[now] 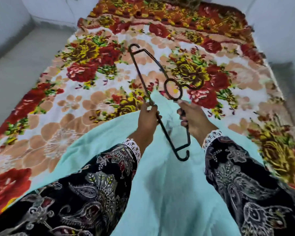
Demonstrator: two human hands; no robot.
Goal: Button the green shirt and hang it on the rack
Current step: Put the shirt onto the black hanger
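Note:
The pale green shirt (160,184) lies flat on the bed, running from the bottom edge up to a point near the hands. Over it I hold a dark metal clothes hanger (138,67) with both hands. My left hand (147,119) grips its long straight bar. My right hand (193,119) grips the other side, just below the hanger's ring (173,89). One hooked end (183,156) hangs between my wrists, the other points away over the bed. The shirt's buttons are not visible.
A flowered blanket (85,86) in red, yellow and peach covers the whole bed. Grey floor (20,65) and pale walls lie to the left, another wall to the right. My dark patterned sleeves (95,188) fill the lower corners.

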